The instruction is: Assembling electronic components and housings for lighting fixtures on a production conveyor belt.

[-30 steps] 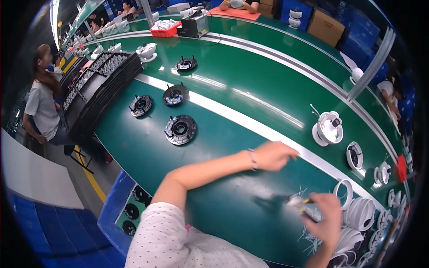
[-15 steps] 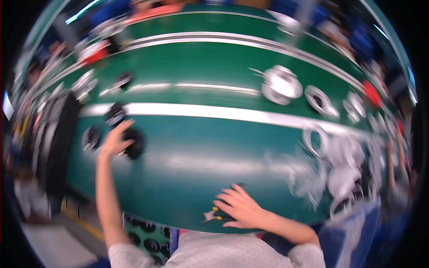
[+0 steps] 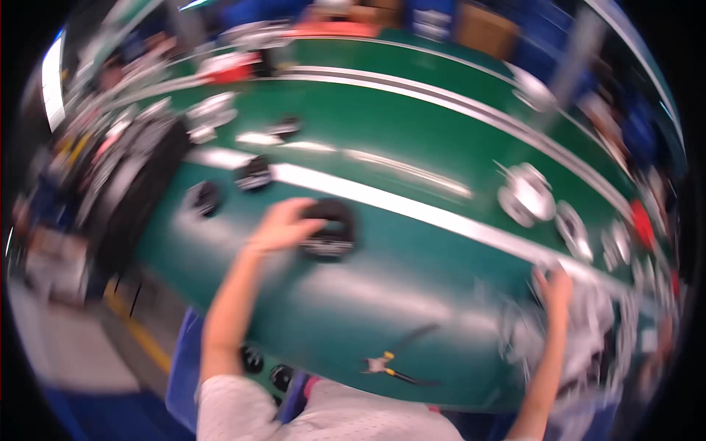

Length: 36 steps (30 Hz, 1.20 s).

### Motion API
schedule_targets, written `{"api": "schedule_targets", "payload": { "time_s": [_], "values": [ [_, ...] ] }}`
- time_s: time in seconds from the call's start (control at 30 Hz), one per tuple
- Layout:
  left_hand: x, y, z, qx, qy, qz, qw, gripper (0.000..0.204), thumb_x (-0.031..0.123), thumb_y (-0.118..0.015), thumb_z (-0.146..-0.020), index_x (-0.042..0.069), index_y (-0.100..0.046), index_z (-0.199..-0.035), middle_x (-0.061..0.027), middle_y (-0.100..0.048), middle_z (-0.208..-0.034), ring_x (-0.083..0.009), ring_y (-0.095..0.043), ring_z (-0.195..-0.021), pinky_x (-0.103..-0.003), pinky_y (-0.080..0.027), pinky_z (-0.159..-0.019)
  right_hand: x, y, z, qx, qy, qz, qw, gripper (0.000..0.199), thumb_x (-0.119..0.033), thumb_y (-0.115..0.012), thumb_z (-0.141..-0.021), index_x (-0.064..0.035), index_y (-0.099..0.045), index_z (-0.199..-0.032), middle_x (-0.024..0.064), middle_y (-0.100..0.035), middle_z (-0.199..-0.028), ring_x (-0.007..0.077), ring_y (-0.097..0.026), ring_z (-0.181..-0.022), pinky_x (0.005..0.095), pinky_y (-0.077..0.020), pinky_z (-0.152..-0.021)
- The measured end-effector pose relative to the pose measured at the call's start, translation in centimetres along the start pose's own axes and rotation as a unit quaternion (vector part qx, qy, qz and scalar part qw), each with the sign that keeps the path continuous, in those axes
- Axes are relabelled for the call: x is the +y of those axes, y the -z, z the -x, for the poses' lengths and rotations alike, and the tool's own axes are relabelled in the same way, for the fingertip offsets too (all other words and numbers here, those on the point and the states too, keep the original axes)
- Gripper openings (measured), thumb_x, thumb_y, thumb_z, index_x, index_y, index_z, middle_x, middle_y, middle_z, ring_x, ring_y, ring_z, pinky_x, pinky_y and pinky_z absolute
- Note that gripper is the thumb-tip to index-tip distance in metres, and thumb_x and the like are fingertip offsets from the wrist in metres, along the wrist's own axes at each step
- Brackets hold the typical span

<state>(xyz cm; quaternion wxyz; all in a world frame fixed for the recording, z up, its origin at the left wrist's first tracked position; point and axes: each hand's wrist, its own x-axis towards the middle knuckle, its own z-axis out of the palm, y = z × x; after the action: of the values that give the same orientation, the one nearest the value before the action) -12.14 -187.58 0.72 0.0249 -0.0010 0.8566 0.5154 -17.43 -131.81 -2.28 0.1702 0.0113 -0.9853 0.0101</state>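
Head view shows the left hand (image 3: 283,226) grasping a black round part (image 3: 329,229) on the green tabletop (image 3: 412,294), not yet lifted, while the right hand (image 3: 553,287) reaches, grip unclear, into blurred white parts (image 3: 581,331).

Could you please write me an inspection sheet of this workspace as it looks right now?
Surface: green table with pale stripes running across it; picture blurred.
Job's things: round black part under the left hand; white parts at the right hand.
Clutter: more black parts to the left, white round parts to the right, pliers near the front edge.
Grippers: left fingers touch the black part; right grip cannot be told.
Cables: thin white leads among the white parts, too blurred to trace.
Surroundings: blue bins below the table, black rack at left.
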Motion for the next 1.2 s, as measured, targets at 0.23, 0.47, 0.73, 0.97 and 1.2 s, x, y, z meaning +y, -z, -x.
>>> {"api": "schedule_targets", "payload": {
  "time_s": [0.23, 0.47, 0.73, 0.97, 1.2],
  "values": [
    [-6.1, -5.2, 3.4, 0.069, -0.006, 0.349, 0.935, 0.034, -0.003, -0.055, -0.075, 0.003, -0.043, -0.107, -0.0056, -0.054, -0.098, -0.0121, -0.052, -0.090, -0.028, -0.045, -0.078, -6.2, 1.4, -1.7, -0.139, -0.082, 0.116, 0.980, 0.026, -0.014, -0.063, -0.068, 0.0004, -0.058, -0.089, 0.0185, -0.058, -0.090, 0.0334, -0.056, -0.084, 0.0434, -0.0438, -0.071],
    [-1.9, -4.9, 3.8, 0.043, 0.022, 0.579, 0.814, 0.050, -0.006, -0.046, -0.076, 0.006, -0.035, -0.123, -0.0082, -0.051, -0.113, -0.0188, -0.055, -0.098, -0.034, -0.051, -0.077, -17.6, 8.7, 2.7, -0.054, 0.209, 0.007, 0.976, 0.020, -0.028, -0.054, -0.079, -0.0116, -0.065, -0.083, 0.0132, -0.062, -0.070, 0.0319, -0.059, -0.061, 0.0416, -0.0458, -0.054],
    [-1.9, -5.8, 4.1, 0.070, 0.024, 0.618, 0.783, 0.051, -0.006, -0.044, -0.075, 0.008, -0.036, -0.124, -0.0073, -0.051, -0.114, -0.0181, -0.054, -0.099, -0.035, -0.050, -0.080, -23.8, 7.3, 3.2, -0.173, 0.398, -0.167, 0.885, 0.037, -0.022, -0.072, -0.063, 0.0010, -0.062, -0.090, 0.0189, -0.062, -0.083, 0.0332, -0.060, -0.074, 0.0377, -0.0481, -0.064],
    [-2.8, -7.7, 2.5, 0.099, 0.031, 0.671, 0.734, 0.037, -0.003, -0.051, -0.075, 0.002, -0.048, -0.112, -0.0068, -0.056, -0.105, -0.0190, -0.054, -0.098, -0.037, -0.046, -0.085, -23.6, 6.3, 3.2, -0.128, 0.387, -0.237, 0.882, 0.091, -0.041, -0.079, -0.047, 0.0008, -0.041, -0.119, 0.0288, -0.036, -0.125, 0.0411, -0.036, -0.115, 0.0448, -0.0307, -0.095],
    [-3.6, -7.3, 3.9, 0.212, -0.010, 0.609, 0.764, 0.032, -0.003, -0.058, -0.074, 0.000, -0.050, -0.105, -0.0092, -0.057, -0.099, -0.0197, -0.058, -0.088, -0.035, -0.049, -0.079, -27.0, 2.1, 4.5, -0.233, 0.344, -0.214, 0.884, 0.114, -0.041, -0.080, -0.044, 0.0011, -0.020, -0.131, 0.0279, -0.015, -0.135, 0.0440, -0.019, -0.123, 0.0509, -0.0205, -0.099]
  ]
}}
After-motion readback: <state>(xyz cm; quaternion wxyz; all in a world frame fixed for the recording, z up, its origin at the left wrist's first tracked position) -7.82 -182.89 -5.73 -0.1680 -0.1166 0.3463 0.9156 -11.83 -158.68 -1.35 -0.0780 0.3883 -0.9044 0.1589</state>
